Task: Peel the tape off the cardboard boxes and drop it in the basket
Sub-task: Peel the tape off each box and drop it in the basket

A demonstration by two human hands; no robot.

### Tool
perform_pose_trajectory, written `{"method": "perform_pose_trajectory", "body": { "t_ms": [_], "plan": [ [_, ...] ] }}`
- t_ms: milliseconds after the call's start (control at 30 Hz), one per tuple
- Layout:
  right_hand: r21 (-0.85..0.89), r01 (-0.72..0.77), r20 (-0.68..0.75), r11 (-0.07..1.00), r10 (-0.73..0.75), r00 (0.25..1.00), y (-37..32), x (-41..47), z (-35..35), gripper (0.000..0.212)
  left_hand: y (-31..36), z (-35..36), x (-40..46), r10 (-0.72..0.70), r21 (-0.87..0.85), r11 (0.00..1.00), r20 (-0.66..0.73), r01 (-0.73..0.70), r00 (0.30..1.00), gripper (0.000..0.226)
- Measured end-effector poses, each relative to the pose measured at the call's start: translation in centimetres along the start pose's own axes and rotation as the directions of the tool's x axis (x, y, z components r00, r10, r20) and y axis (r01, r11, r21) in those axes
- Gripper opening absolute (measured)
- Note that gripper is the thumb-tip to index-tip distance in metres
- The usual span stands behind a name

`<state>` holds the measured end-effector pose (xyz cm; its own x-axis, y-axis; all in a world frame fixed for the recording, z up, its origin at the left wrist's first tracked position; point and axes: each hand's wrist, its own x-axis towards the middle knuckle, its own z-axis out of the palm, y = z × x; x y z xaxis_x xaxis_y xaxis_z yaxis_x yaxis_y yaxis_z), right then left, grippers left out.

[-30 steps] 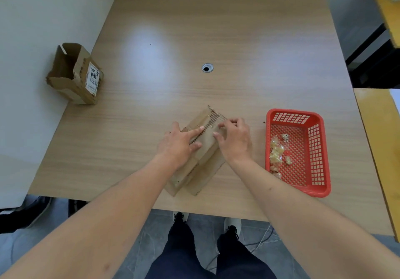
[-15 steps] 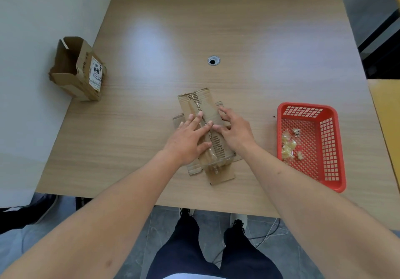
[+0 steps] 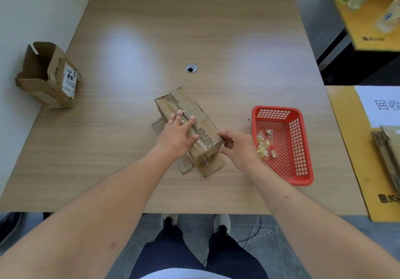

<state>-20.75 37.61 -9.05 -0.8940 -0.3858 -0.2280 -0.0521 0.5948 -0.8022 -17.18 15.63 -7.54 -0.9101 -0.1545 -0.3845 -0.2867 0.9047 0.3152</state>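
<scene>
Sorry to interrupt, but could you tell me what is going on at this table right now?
A person is stripping tape from cardboard boxes. Their left hand presses flat on the box in the middle of the wooden table, while the right hand works with curled fingers at its near corner, where clear tape still clings. Crumpled tape pieces already lie in the red basket beside it. A second, opened box stands at the table's left edge.
</scene>
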Motion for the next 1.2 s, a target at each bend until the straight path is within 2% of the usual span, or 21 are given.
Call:
{"method": "perform_pose_trajectory", "body": {
  "t_ms": [67, 167, 233, 367, 467, 633, 733, 833, 900, 967, 1033, 1200],
  "plan": [
    [-0.082, 0.031, -0.081, 0.996, -0.038, 0.996, 0.0, 0.1, 0.4, 0.047, 0.0, -0.2, 0.1, 0.001, -0.021, 1.0, 0.012, -0.001, 1.0, 0.07],
    [-0.213, 0.061, -0.153, 0.975, -0.095, 0.984, 0.1, 0.2, 0.8, 0.046, 0.2, -0.5, 0.2, 0.002, -0.009, 1.0, 0.018, -0.002, 1.0, 0.07],
    [-0.29, 0.117, -0.127, 0.95, -0.16, 0.979, 0.2, 0.1, 0.6, 0.043, 0.4, -0.7, 0.1, 0.017, 0.034, 0.999, 0.031, -0.018, 0.999, 0.068],
    [-0.481, 0.263, -0.03, 0.837, -0.315, 0.949, -0.1, -0.1, -0.4, 0.019, 1.2, -0.7, 0.1, 0.054, 0.143, 0.987, 0.099, -0.068, 0.994, 0.057],
    [-0.616, 0.29, 0.056, 0.732, -0.326, 0.944, -0.5, -0.1, -0.9, 0.017, 1.7, -0.9, 0.1, 0.041, 0.178, 0.982, 0.124, -0.063, 0.991, 0.056],
    [-0.691, 0.315, 0.134, 0.65, -0.313, 0.94, -1.3, 0.1, -2.1, 0.011, 2.0, -1.1, 0.1, 0.01, 0.199, 0.979, 0.136, -0.037, 0.991, 0.056],
    [-0.658, 0.311, 0.101, 0.686, -0.329, 0.939, -1.6, 0.0, -2.6, 0.017, 2.2, -1.1, 0.1, 0.007, 0.207, 0.978, 0.13, -0.034, 0.991, 0.055],
    [-0.502, 0.286, 0.03, 0.816, -0.314, 0.949, -1.8, 0.0, -2.9, 0.022, 2.2, -1.2, 0.0, 0.006, 0.217, 0.976, 0.129, -0.034, 0.992, 0.056],
    [-0.352, 0.211, 0.001, 0.912, -0.225, 0.974, -2.0, 0.1, -3.1, 0.021, 2.3, -1.1, 0.0, 0.007, 0.215, 0.976, 0.128, -0.034, 0.992, 0.056],
    [-0.194, 0.067, -0.016, 0.979, -0.071, 0.997, -2.2, 0.2, -3.3, 0.019, 2.3, -1.1, 0.0, 0.001, 0.213, 0.977, 0.13, -0.029, 0.991, 0.056],
    [-0.096, -0.029, 0.0, 0.995, 0.029, 1.0, -2.3, 0.1, -3.2, 0.02, 2.3, -1.2, 0.1, -0.006, 0.211, 0.977, 0.132, -0.022, 0.991, 0.056],
    [0.031, -0.07, 0.016, 0.997, 0.07, 0.997, -2.3, -0.5, -3.1, 0.016, 2.3, -1.1, 0.2, -0.004, 0.205, 0.978, 0.134, -0.024, 0.991, 0.056]
  ]
}}
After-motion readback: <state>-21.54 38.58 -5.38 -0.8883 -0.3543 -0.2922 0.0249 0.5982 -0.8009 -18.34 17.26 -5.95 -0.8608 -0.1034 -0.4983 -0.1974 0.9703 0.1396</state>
